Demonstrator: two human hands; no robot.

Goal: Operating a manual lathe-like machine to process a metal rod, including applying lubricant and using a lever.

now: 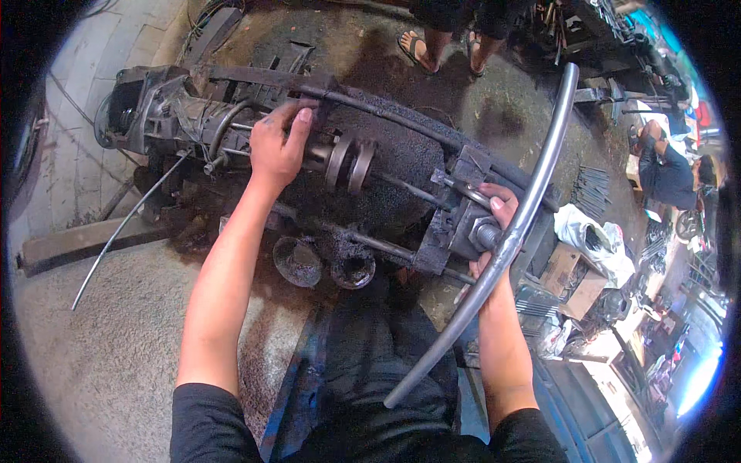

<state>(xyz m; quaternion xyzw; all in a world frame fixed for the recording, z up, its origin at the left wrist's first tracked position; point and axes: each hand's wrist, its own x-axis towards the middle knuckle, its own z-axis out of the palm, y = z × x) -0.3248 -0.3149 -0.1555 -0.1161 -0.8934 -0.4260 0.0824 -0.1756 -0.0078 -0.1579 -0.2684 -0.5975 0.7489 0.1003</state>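
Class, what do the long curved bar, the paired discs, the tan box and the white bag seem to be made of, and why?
Long curved bar: probably steel, smooth and bare; grey with bright highlights.
Paired discs: likely metal, worn; dull brownish sheen.
Tan box: apparently cardboard, matt; plain flat panels.
White bag: perhaps plastic, film or woven unclear; thin crumpled folds.

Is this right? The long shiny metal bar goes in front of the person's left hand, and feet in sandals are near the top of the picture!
Not quite. The long shiny metal bar goes in front of the person's right hand, not the left hand. The head view shows this. Feet in sandals are indeed near the top.
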